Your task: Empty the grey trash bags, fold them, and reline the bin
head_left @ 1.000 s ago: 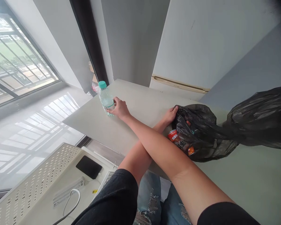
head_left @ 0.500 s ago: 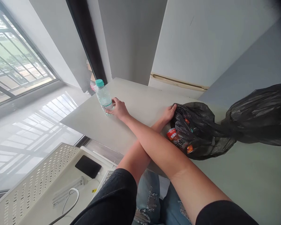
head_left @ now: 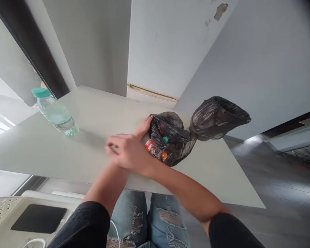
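Observation:
My left hand [head_left: 144,128] grips the edge of a black plastic bag [head_left: 181,146] at its left side. The bag lies on the table, narrowed in the middle, with its other end puffed out to the right. A red can [head_left: 149,145], a turquoise cap [head_left: 165,139] and an orange item [head_left: 165,155] show at or through the plastic. My right hand [head_left: 125,151] crosses above my left forearm, blurred, its fingers loosely curled and apart around nothing. Left of it, a clear bottle [head_left: 57,113] with a turquoise cap stands on the table, touched by neither hand.
The pale table [head_left: 98,106] spans the view before my knees. A white refrigerator [head_left: 160,51] stands behind it. At the lower left, a cream perforated tray [head_left: 5,220] holds a dark flat device [head_left: 38,218] and a white cable [head_left: 34,242].
My right hand has let go of the bottle and swung right, near my left wrist. The bottle stays on the table. My view has turned right; my left hand keeps the bag's edge.

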`<move>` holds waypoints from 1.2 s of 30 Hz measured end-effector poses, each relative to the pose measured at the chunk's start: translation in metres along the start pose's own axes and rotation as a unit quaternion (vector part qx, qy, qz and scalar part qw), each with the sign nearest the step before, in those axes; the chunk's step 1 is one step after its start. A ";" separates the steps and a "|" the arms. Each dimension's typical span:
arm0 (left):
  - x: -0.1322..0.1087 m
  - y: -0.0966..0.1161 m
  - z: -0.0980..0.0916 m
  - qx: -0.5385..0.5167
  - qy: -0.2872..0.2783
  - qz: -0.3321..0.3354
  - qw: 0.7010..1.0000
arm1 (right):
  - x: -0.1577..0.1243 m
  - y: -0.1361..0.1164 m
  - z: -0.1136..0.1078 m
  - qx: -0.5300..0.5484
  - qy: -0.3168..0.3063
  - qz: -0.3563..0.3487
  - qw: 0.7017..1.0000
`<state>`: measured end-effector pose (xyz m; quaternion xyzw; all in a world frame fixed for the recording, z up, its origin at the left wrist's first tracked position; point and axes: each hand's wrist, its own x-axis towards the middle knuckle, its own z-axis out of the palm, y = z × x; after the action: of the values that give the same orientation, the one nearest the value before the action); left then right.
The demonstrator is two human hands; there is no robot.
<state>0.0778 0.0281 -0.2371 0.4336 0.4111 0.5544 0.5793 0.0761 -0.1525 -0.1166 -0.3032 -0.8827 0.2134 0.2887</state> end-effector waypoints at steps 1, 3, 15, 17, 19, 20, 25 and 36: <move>-0.001 0.000 0.000 -0.006 -0.010 0.003 1.000 | -0.024 0.004 -0.029 -0.008 0.022 0.031 0.999; -0.002 -0.001 0.001 -0.017 -0.025 0.000 1.000 | -0.064 0.020 -0.083 -0.057 0.043 0.136 0.988; 0.000 -0.003 -0.002 -0.024 -0.014 -0.039 0.999 | -0.101 0.156 -0.096 -0.271 0.138 0.339 0.890; 0.001 -0.004 -0.003 -0.032 -0.015 -0.045 0.998 | -0.107 0.169 -0.098 -0.244 0.192 0.268 0.912; 0.002 -0.007 -0.004 -0.036 -0.010 -0.049 0.998 | -0.114 0.180 -0.105 -0.226 0.180 0.203 0.936; 0.002 -0.008 -0.004 -0.034 -0.005 -0.050 0.998 | -0.118 0.185 -0.109 -0.224 0.150 0.182 0.946; 0.002 -0.006 -0.003 -0.045 0.002 -0.055 0.997 | -0.127 0.196 -0.114 -0.258 -0.005 0.191 0.947; -0.010 0.005 -0.002 -0.010 -0.010 -0.032 0.999 | -0.132 0.159 -0.128 -0.174 0.234 0.059 0.955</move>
<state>0.0742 0.0178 -0.2331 0.4201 0.4136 0.5351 0.6051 0.3091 -0.0988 -0.1596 -0.4418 -0.7944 -0.0034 0.4169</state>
